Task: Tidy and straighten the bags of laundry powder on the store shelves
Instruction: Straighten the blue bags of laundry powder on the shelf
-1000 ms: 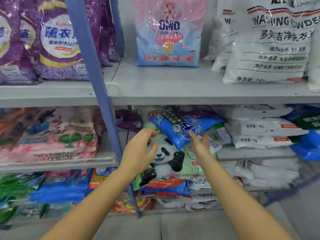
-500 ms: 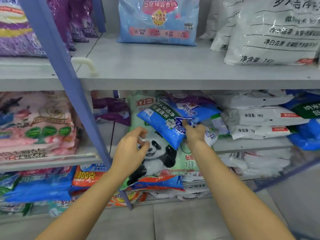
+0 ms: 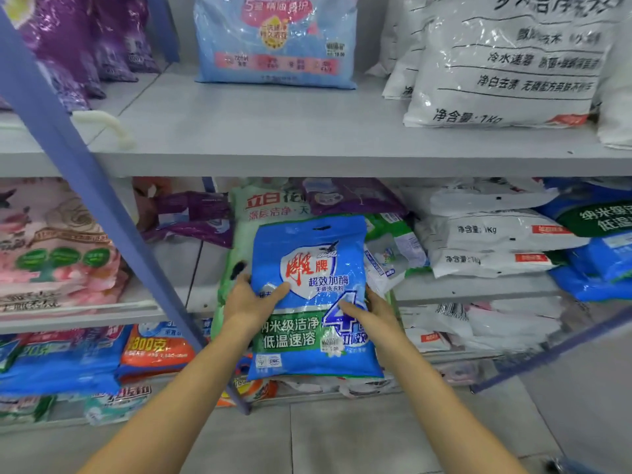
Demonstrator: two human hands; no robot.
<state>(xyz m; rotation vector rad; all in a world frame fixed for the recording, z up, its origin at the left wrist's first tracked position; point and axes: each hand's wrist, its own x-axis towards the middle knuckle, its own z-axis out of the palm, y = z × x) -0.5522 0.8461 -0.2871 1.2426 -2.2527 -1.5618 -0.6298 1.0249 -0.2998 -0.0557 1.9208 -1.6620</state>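
Both hands are on the blue plastic laundry-powder bag with the red-and-white shield logo point(image 3: 313, 295): left hand point(image 3: 249, 302) grips its left edge, right hand point(image 3: 372, 309) grips its right edge, each thumb across the printed front, remaining fingers hidden behind the film. Bag is held upright and face-on, long axis vertical, handle slot at top, label square to the camera. It sits dead centre between the hands, so neither is nearer; both grip the lower half, which leaves the top half unsupported and likely to flop. Position: in the air just in front of the grey middle shelf point(image 3: 461, 289), overlapping the tall pale green bag point(image 3: 239, 234) leaning behind it. The bottom edge hangs below the shelf lip, so my read is it needs a lift before it can go back and in. Open shelf surface shows to the left, between the pale green bag and the slanting blue upright post point(image 3: 102, 213), under a slumped purple bag point(image 3: 195, 217). To the right lie flat-stacked white bags point(image 3: 485, 234), touching each other. Likely step: square it up, then stand it on the shelf. Risk: slick film plus loose powder, base may slide off the lip
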